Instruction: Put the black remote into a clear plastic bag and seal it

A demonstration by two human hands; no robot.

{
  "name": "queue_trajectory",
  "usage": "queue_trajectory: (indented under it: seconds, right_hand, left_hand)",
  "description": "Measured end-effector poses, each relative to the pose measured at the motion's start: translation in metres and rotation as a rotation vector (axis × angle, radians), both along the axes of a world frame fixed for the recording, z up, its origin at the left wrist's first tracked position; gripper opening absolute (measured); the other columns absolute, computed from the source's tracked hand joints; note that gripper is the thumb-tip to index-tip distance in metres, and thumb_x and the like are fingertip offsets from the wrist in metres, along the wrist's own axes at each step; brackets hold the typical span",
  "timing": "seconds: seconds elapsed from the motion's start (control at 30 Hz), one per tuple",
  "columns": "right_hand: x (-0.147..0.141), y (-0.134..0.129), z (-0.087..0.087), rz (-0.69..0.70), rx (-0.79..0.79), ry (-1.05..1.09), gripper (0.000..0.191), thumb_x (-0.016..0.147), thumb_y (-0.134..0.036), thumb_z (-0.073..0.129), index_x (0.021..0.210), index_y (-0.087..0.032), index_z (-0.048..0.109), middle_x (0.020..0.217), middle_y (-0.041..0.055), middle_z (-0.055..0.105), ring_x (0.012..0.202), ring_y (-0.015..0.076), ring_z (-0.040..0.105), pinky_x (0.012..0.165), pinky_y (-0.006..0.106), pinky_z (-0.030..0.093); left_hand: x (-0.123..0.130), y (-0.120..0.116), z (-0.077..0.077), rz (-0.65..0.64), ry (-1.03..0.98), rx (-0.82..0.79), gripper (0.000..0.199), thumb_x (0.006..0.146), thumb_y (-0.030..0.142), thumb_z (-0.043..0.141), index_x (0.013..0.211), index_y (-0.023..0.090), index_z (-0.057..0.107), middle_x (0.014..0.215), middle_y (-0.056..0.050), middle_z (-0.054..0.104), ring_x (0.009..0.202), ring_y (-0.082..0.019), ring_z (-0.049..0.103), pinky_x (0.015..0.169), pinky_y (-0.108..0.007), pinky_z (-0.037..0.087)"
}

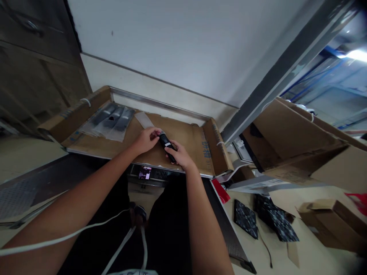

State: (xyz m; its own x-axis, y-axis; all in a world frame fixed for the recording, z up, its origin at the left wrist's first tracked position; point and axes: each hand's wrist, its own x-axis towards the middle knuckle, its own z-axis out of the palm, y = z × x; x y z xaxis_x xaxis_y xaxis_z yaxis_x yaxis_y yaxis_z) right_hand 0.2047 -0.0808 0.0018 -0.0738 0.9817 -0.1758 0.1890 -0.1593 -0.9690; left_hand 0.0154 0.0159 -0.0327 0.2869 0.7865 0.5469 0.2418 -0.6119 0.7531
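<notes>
From the head view I see both hands meeting over the cardboard-lined counter point(183, 133), just past its near metal edge. My right hand point(180, 154) wraps a small black cylindrical device point(167, 146), fingers curled shut around its lower end, the device tilted with its top toward 11 o'clock. My left hand point(146, 139) comes in from 8 o'clock and pinches the upper tip of the device between thumb and fingertips. At 10 o'clock from the hands, well apart from them, lies a row of clear plastic bags point(110, 122) with dark items inside, side by side on the cardboard. A single flat clear bag point(144, 120) lies just beyond the left hand at 12 o'clock. Below the counter edge, at 6 o'clock from the hands, a small lit screen point(145, 172) glows. At 3 o'clock stand open cardboard boxes point(289, 133); at 4 o'clock dark patterned pieces point(246, 218) lie on the floor, perhaps foam pads, too blurred to tell.
</notes>
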Motion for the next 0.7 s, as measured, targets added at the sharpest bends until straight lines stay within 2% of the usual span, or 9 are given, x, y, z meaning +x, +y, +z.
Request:
queue_trajectory:
  seconds: [0.1,0.27,0.37,0.47,0.53,0.7]
  right_hand:
    - [-0.003,0.002,-0.004,-0.007,0.027,0.014,0.060,0.080,-0.039,0.071,0.136,-0.025,0.054,0.101,0.0031,0.066,0.065,0.0125,0.064,0.037,0.016,0.041]
    - [-0.004,0.004,-0.007,0.026,0.090,-0.031,0.055,0.080,-0.036,0.070,0.131,-0.021,0.058,0.096,0.0027,0.068,0.060,0.0106,0.061,0.042,0.018,0.044]
    - [-0.006,0.003,-0.007,0.014,0.108,-0.031,0.060,0.078,-0.035,0.071,0.134,-0.020,0.056,0.096,0.0031,0.068,0.059,0.0104,0.061,0.043,0.018,0.044]
    - [-0.009,0.005,-0.008,-0.013,0.092,-0.038,0.078,0.077,-0.036,0.072,0.148,-0.021,0.043,0.079,-0.0013,0.066,0.052,0.0114,0.057,0.040,0.019,0.042]
    - [-0.011,0.008,-0.010,-0.034,0.108,-0.017,0.083,0.075,-0.036,0.074,0.150,-0.022,0.041,0.074,-0.0034,0.065,0.052,0.0119,0.057,0.042,0.020,0.044]
    - [-0.013,0.017,-0.018,-0.164,0.208,0.025,0.060,0.071,-0.028,0.071,0.129,-0.020,0.056,0.078,-0.0028,0.067,0.059,0.0112,0.060,0.051,0.020,0.049]
  left_hand:
    - [-0.001,0.000,0.001,0.074,0.061,0.006,0.023,0.081,0.020,0.060,0.102,0.014,0.065,0.098,-0.007,0.068,0.080,-0.015,0.064,0.072,-0.028,0.054]
    - [-0.001,-0.002,0.004,0.146,0.255,0.113,0.015,0.086,0.017,0.054,0.094,0.015,0.067,0.091,-0.007,0.069,0.084,-0.018,0.063,0.085,-0.034,0.051]
    - [0.000,-0.008,0.007,0.062,0.274,0.163,0.015,0.088,0.016,0.052,0.093,0.015,0.066,0.091,-0.006,0.068,0.083,-0.017,0.062,0.084,-0.031,0.049]
    - [0.003,-0.015,0.011,-0.062,0.247,0.207,0.013,0.089,0.016,0.052,0.092,0.016,0.064,0.089,-0.003,0.067,0.081,-0.014,0.060,0.079,-0.027,0.047]
    - [0.005,-0.020,0.013,-0.104,0.223,0.216,0.012,0.090,0.016,0.052,0.092,0.016,0.064,0.089,-0.003,0.066,0.079,-0.013,0.059,0.077,-0.026,0.046]
    - [0.011,-0.027,0.012,-0.136,0.160,0.187,0.012,0.090,0.017,0.053,0.095,0.016,0.064,0.089,-0.002,0.066,0.080,-0.012,0.060,0.077,-0.025,0.046]
